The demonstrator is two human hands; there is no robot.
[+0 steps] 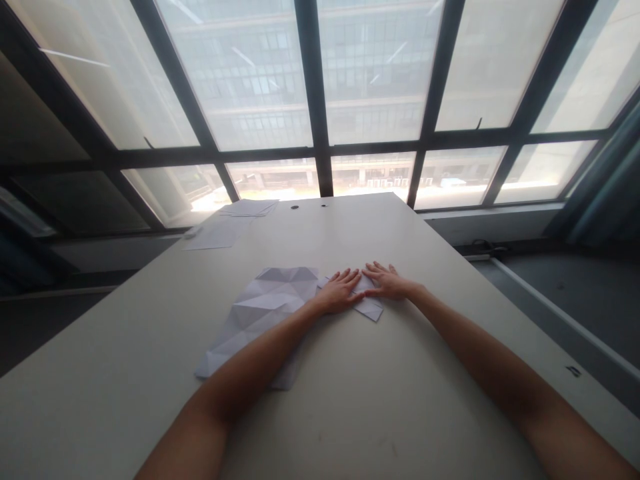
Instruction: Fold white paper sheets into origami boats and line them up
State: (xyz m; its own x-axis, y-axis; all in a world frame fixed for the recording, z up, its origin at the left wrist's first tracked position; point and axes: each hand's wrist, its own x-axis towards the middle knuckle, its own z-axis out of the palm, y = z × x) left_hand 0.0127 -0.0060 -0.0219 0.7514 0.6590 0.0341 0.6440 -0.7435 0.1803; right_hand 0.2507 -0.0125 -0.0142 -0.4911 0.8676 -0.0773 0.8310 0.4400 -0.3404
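Note:
A small piece of folded white paper lies on the white table, partly covered by both hands. My left hand rests flat on its left side with the fingers spread. On the right side, my right hand lies flat too, fingers apart and touching the paper's edge. The thumbs come close together over it. Left of the hands is a larger white sheet with many creases, raised in ridges; my left forearm hides part of it.
Loose white sheets lie at the far left of the table. Two small dark spots, one a round hole, sit near the far edge. Windows with dark frames stand behind. A small dark mark is near the right edge.

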